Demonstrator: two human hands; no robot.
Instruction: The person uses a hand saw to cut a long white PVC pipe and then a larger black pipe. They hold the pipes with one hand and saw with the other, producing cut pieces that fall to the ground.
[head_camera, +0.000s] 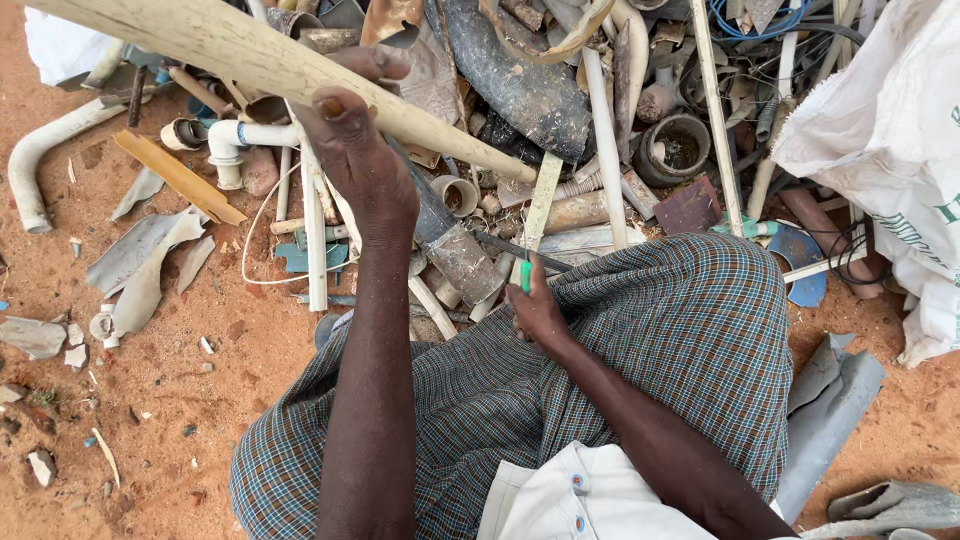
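My left hand (355, 150) is raised and gripped around a long, dirty cream plastic pipe (230, 50) that slants from the upper left down to the middle of a scrap heap. Lower down, my right hand (537, 308) rests at the edge of my checked cloth wrap (690, 330) and holds a green-handled tool (524, 275). Its thin dark blade (500, 247) points up and left toward the pipe's lower end. The two hands are apart.
A heap of broken pipes, fittings and plastic scraps (560, 120) lies on red dirt ahead. A white woven sack (890, 130) stands at the right, a bent grey pipe (40, 150) and a yellow strip (175, 175) at the left, and grey sheet pieces (830, 415) at the lower right.
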